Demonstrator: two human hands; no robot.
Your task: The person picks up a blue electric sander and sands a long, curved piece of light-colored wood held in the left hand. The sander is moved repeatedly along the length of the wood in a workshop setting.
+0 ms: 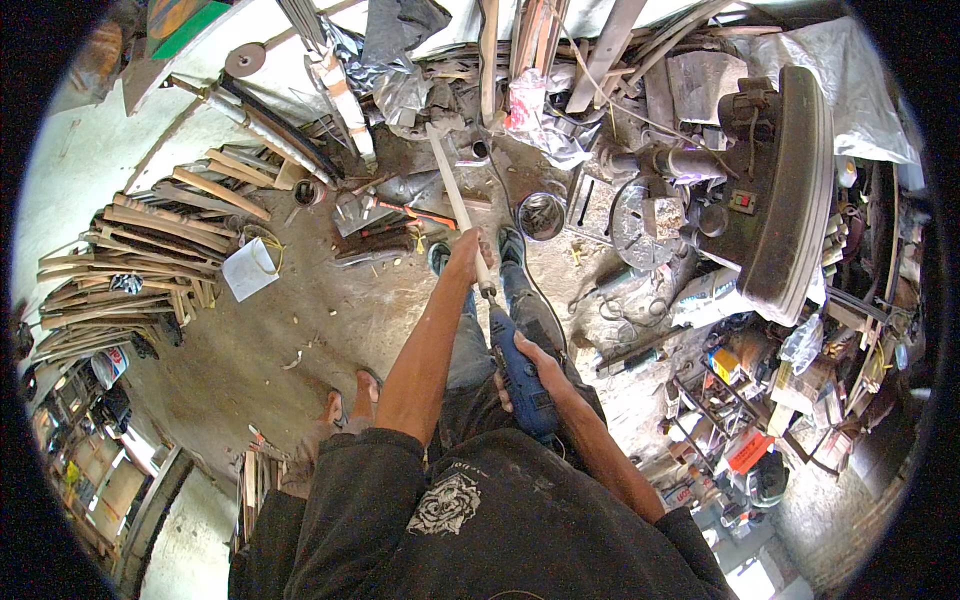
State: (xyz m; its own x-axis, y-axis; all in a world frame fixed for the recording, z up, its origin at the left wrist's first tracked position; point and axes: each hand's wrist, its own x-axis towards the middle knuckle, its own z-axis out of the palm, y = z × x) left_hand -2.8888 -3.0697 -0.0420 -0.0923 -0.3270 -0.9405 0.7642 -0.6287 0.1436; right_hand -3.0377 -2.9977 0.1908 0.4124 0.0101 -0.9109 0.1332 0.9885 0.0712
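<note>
- Floor (230, 370): bare and dusty. Keep a firm, level stance on it; a co-worker's foot (368, 385) is near, at the left, so swing nothing that way.
- Stack of wooden strips (150, 240): at the left, well apart from the work. No contact required.
- Drill press (790, 190): at the right, its long belt cover uppermost. Leave room between it and the work.
- Pale rod (448, 185): in front of the body, near end at the nose of the drill, far end pointing away above the floor. Hold it in line with the drill axis; a tilt would probably cause wobble.
- Blue power drill (520, 380): held close to the body, nose toward the rod. Brace it against twist and keep loose shirt cloth away from its nose.
- Right hand (535, 365): closed around the drill body, fingers wrapped. Finger position on any trigger cannot be told.
- Left hand (468, 260): closed around the rod near its drill end. Advisable: even, moderate pressure, fingers kept off the chuck.
- Dark cord (511, 210): runs beside the work. Its connection cannot be confirmed; keep it apart from the rod.
- Chuck (488, 293): at the rod's near end. Check seating before applying power.
</note>
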